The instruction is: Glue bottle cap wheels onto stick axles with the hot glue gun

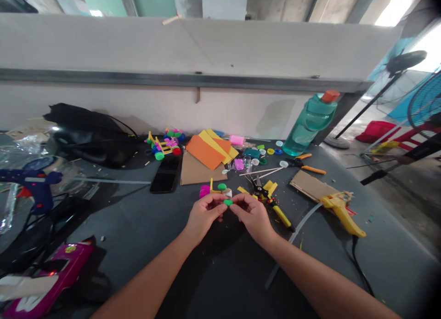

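Note:
A small green piece (228,202) is pinched between both hands over the middle of the dark table; its exact kind is too small to make out. My left hand (207,210) grips its left side with thumb and fingers closed. From the other side, my right hand (250,213) holds it in a similar pinch. Just beyond the fingertips lie a magenta round cap (204,190), a green cap (222,186) and a yellow stick (211,185), partly hidden by the hands. Yellow-handled pliers (280,216) rest beside my right hand.
A yellow glue gun (342,213) and a teal bottle (308,125) stand to the right. Orange paper (206,151), cardboard (198,171) and a phone (166,173) lie ahead. Leftward are a blue glue gun (37,181), a magenta power strip (64,268) and a black bag (91,135).

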`<state>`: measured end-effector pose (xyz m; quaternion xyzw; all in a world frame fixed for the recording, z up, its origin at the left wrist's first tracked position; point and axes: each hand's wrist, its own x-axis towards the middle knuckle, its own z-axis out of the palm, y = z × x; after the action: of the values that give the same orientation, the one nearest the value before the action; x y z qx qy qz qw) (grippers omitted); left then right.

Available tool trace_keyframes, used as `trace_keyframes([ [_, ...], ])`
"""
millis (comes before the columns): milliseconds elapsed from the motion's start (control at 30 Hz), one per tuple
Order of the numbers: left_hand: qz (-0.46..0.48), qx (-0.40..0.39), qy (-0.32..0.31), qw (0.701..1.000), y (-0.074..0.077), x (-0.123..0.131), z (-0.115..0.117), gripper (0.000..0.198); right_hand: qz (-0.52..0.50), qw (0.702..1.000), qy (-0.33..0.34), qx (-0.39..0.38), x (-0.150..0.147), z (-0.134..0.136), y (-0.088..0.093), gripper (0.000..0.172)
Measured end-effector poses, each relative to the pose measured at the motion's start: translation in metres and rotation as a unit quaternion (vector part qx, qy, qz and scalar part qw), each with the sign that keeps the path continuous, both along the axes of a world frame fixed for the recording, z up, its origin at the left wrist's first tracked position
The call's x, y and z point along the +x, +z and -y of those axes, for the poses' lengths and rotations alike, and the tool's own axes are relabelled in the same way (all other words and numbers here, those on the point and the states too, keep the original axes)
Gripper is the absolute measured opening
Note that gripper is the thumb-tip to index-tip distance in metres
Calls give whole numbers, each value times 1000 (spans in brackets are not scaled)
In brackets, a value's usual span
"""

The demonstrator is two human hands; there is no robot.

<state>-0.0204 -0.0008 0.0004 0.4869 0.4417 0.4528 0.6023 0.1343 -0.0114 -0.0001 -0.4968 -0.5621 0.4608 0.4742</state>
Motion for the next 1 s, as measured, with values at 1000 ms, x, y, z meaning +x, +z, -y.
trace_keyframes([
  [1000, -43, -23, -15, 999, 7, 1, 1, 18, 39, 999, 18, -11, 1, 1, 5, 16],
])
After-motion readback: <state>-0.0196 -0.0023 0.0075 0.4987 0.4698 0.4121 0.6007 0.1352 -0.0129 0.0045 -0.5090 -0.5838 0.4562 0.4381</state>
